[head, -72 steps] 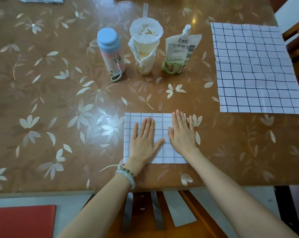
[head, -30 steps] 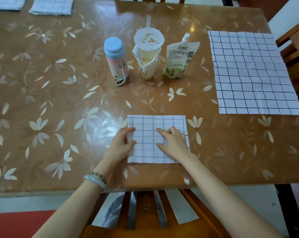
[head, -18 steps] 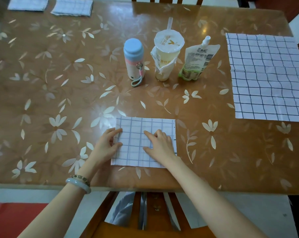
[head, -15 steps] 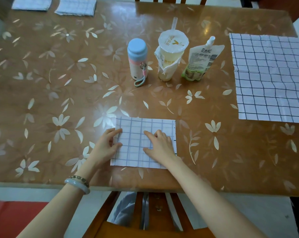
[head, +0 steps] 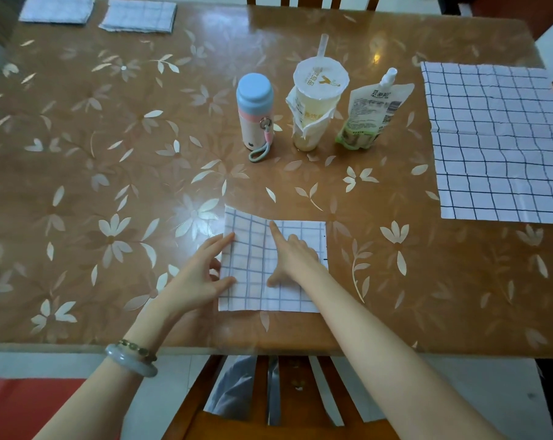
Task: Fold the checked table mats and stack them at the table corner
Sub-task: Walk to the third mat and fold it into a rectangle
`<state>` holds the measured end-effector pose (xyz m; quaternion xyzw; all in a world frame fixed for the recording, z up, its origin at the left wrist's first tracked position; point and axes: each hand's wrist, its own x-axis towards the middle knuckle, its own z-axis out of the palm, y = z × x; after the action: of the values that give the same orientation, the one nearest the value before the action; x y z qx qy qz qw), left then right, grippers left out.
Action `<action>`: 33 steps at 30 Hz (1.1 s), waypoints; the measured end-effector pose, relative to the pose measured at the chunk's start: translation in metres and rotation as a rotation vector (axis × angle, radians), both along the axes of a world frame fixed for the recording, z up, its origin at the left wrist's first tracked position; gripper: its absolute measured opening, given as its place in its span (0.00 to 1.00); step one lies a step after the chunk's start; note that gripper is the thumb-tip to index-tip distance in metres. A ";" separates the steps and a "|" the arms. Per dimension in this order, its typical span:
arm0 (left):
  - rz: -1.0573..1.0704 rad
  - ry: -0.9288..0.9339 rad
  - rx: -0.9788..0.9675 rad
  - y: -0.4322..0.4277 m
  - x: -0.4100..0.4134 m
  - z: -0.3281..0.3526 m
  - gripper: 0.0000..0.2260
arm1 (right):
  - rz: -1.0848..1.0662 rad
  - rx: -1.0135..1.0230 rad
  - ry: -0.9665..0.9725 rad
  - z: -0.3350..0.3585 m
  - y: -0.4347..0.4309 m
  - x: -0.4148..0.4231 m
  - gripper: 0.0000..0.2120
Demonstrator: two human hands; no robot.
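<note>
A folded checked mat [head: 253, 281] lies near the table's front edge. My left hand [head: 202, 274] grips its left edge between thumb and fingers, and that side is lifted off the table. My right hand [head: 296, 255] presses flat on the middle of the mat, forefinger stretched out and pointing away from me. An unfolded checked mat [head: 497, 144] lies spread at the right side of the table. Two folded mats [head: 138, 15] [head: 57, 9] lie side by side at the far left corner.
A blue-capped bottle [head: 256, 112], a sealed drink cup with a straw [head: 316, 100] and a spouted pouch [head: 370, 115] stand in the middle of the brown flowered table [head: 110, 169]. A wooden chair [head: 269, 408] is under the front edge.
My left hand has taken hold of the mat's left edge and raised it. My right forefinger has stretched out along the middle of the mat.
</note>
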<state>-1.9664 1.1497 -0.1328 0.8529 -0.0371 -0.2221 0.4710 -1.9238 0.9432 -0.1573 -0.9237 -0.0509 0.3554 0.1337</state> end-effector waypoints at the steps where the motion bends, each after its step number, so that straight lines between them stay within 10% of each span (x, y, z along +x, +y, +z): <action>1: -0.013 -0.012 0.016 -0.004 0.000 0.004 0.35 | -0.004 0.000 0.012 0.000 0.001 0.001 0.60; 7: -0.069 -0.075 0.104 -0.038 0.000 0.027 0.35 | -0.156 0.256 0.120 0.003 -0.017 0.008 0.61; 15: -0.154 -0.194 0.241 -0.085 -0.008 0.037 0.31 | -0.320 0.205 -0.228 0.003 -0.106 -0.035 0.27; 33: -0.375 -0.074 0.327 -0.182 -0.008 -0.018 0.29 | -0.277 0.232 -0.297 -0.015 -0.119 -0.056 0.24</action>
<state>-1.9743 0.9678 -0.1506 0.9036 -0.1756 -0.2771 0.2756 -1.9800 0.8240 -0.1718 -0.9424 0.0166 0.1855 0.2777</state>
